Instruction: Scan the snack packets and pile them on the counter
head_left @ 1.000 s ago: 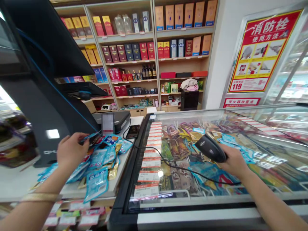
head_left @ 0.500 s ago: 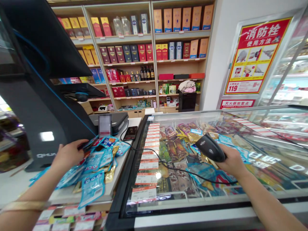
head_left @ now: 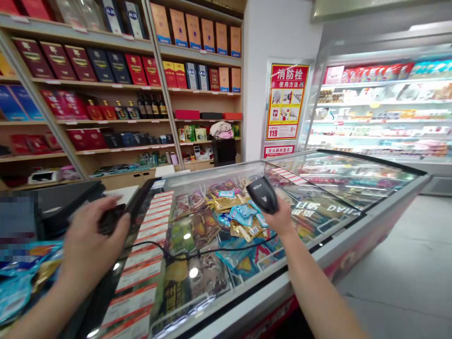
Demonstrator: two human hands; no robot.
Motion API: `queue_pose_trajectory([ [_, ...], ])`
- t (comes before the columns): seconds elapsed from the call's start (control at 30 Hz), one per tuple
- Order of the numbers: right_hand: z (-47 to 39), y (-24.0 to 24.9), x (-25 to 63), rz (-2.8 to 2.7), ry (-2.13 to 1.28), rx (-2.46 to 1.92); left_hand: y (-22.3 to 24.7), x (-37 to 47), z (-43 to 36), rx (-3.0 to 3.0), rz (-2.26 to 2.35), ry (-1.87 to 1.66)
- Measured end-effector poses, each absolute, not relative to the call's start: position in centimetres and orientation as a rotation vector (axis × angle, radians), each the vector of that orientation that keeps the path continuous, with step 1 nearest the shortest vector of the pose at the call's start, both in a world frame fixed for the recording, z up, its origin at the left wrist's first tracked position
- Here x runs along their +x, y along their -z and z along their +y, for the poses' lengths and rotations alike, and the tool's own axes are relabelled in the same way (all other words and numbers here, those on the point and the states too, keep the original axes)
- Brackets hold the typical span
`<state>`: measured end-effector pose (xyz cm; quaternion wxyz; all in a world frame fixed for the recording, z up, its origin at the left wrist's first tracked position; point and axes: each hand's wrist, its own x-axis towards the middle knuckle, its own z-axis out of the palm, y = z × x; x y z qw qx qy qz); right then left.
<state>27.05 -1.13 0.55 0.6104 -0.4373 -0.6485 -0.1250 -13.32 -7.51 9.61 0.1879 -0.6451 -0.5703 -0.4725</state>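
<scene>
A black barcode scanner (head_left: 263,194) is gripped in my right hand (head_left: 281,213), held above the glass top of a chest freezer. My left hand (head_left: 93,238) hovers at the freezer's left edge, its fingers spread and somewhat blurred, holding nothing I can see. Behind those fingers lies a dark object, partly hidden. At the lower left, beside my left wrist, is a pile of blue snack packets (head_left: 14,296). More blue and gold packets (head_left: 245,219) lie on the glass below the scanner.
The scanner's black cable (head_left: 212,250) runs across the glass freezer (head_left: 307,256). Price labels (head_left: 150,245) line its left side. Boxed bottles fill the shelves (head_left: 115,84) behind, and a lit refrigerated display (head_left: 384,113) stands at the right.
The view has swung to the right. My left hand has come away from the packet pile toward the freezer's edge, fingers spreading. My right hand still holds the scanner.
</scene>
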Motion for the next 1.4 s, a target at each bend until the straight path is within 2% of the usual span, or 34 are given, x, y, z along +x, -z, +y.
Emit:
queue_pose_trajectory([
  [0.17,-0.6,-0.7,27.6,-1.474,0.25,-1.01,-4.4,-2.7,-2.3,-2.223,-1.658,1.522],
  [0.3,-0.3,-0.9,28.0,-1.483,0.248,-1.004,-1.4,3.2,0.5,-2.407,-2.212,1.646],
  [0.4,-0.3,-1.1,27.9,-1.525,0.22,-0.997,-0.6,5.5,2.2,-2.375,-2.503,1.621],
  [0.6,-0.5,-0.9,27.2,-1.596,0.168,-1.08,-0.7,7.3,3.2,-2.255,-2.663,1.674],
  [0.87,-0.4,-1.1,26.5,-1.666,0.146,-1.068,-2.5,3.5,0.1,-2.191,-2.971,1.94],
  [0.97,-0.3,-1.9,25.5,-1.712,0.129,-1.04,-3.4,-0.2,-1.2,-2.061,-2.965,2.177],
  [1.1,0.4,-3.9,23.3,-1.852,0.083,-0.951,-4.0,-5.3,-2.3,-1.713,-2.816,2.61],
  [1.27,1.8,-6.1,20.0,-2.138,-0.057,-0.888,-3.9,-9.4,-2.9,-1.475,-2.541,2.821],
  [1.4,2.2,-6.1,18.1,-2.323,-0.11,-0.929,-3.1,-10.3,-2.9,-1.339,-2.339,2.89],
])
